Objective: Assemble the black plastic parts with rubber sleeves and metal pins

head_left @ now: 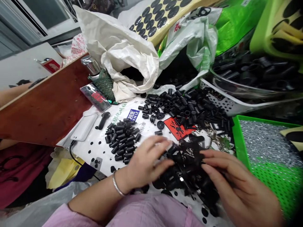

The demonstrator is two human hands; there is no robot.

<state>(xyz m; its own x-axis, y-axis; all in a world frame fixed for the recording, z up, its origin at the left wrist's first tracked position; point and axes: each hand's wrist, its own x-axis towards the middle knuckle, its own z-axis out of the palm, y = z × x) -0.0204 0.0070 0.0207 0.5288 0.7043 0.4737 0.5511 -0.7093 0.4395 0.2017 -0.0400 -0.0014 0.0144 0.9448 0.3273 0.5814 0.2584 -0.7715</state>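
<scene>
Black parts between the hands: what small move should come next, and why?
Probably pinch one piece free of the black parts: the left hand and right hand both rest fingertips on the tangled heap, and neither clearly holds a single piece.

L hand [144, 160], R hand [239, 189] touching blk parts [187, 171].

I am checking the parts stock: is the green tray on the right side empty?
No, the green tray holds a spread of small silver metal pieces over much of its floor.
</scene>
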